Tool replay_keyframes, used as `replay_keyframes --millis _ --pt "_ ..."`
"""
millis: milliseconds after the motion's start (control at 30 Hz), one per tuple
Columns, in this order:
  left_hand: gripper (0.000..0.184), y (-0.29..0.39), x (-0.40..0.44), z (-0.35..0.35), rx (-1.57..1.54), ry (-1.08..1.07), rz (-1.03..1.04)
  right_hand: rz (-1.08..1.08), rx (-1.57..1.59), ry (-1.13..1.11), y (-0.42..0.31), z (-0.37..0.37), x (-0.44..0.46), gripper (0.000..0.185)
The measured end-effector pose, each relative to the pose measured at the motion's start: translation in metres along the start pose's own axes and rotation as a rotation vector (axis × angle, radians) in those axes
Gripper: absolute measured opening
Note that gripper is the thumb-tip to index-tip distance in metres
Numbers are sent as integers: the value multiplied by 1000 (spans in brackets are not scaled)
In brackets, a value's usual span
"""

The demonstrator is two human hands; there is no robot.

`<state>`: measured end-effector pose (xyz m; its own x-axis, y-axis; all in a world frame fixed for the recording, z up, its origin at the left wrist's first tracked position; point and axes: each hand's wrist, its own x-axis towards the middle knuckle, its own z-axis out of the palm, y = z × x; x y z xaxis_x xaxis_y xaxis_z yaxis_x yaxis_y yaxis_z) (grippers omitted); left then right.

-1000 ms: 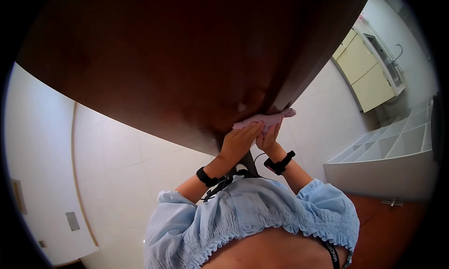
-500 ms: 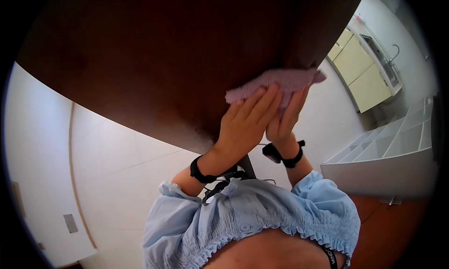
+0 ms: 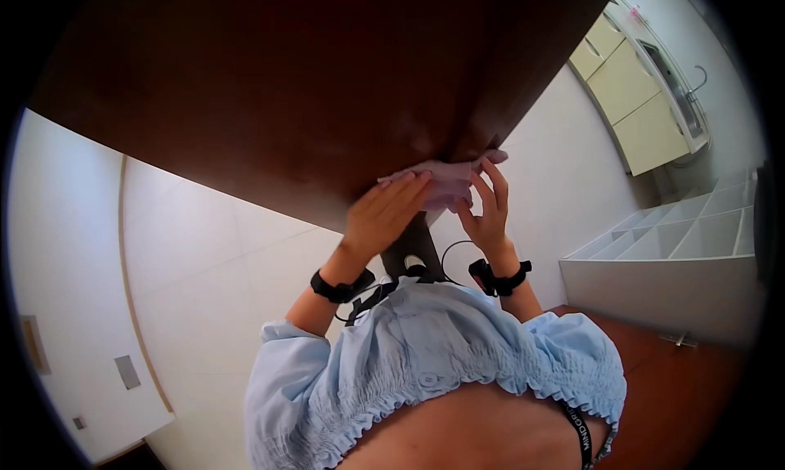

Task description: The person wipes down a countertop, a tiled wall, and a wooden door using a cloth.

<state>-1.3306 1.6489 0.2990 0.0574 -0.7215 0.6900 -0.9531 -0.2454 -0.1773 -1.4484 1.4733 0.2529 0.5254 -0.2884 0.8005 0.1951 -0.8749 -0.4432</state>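
A pinkish-purple cloth (image 3: 448,184) lies bunched over the near corner of a dark brown, glossy tabletop (image 3: 270,94). My left hand (image 3: 384,212) rests on the cloth's left part, its fingers stretched out and lying flat; its thumb is hidden. At the other side, my right hand (image 3: 489,215) has bent fingers and thumb on the cloth's right end, gripping it at the table edge. Both wrists wear black straps, the right one with a small black device.
A dark table leg (image 3: 413,245) stands below the corner, close to my body. To the right are a white divided shelf unit (image 3: 654,282) and cream cabinets (image 3: 630,94) with a sink. A white door panel (image 3: 74,266) is at left.
Both hands and the cloth have moved towards my body, to the table's near corner. My hands have spread apart, and the right fingers have bent around the cloth's end.
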Motion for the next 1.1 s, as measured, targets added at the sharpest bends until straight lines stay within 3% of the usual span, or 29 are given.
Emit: replay_keyframes --millis 67,267,367,500,533,733,867,1033,1100 --pt "30 -2 8 1 19 124 -8 54 -10 32 -7 0 12 53" --pt "29 5 12 7 37 232 -152 211 -73 141 -18 -11 22 59" --pt "32 2 14 0 26 220 -168 275 -148 60 -18 -13 34 56" --pt "36 -6 13 2 73 162 -115 337 -29 -68 -1 -1 15 29" --pt "38 -6 10 2 97 162 -109 421 25 0 -10 3 16 22" --pt "37 -1 6 -8 88 89 -139 239 -144 67 -10 7 6 20" --pt "29 -11 -12 -21 20 91 -132 0 -157 73 -24 4 22 21" --pt "25 -20 -36 -60 -231 399 -357 -228 -94 166 -73 15 46 19" --pt "22 -39 -31 -86 -169 469 -446 -180 -79 170 -103 34 75 19"
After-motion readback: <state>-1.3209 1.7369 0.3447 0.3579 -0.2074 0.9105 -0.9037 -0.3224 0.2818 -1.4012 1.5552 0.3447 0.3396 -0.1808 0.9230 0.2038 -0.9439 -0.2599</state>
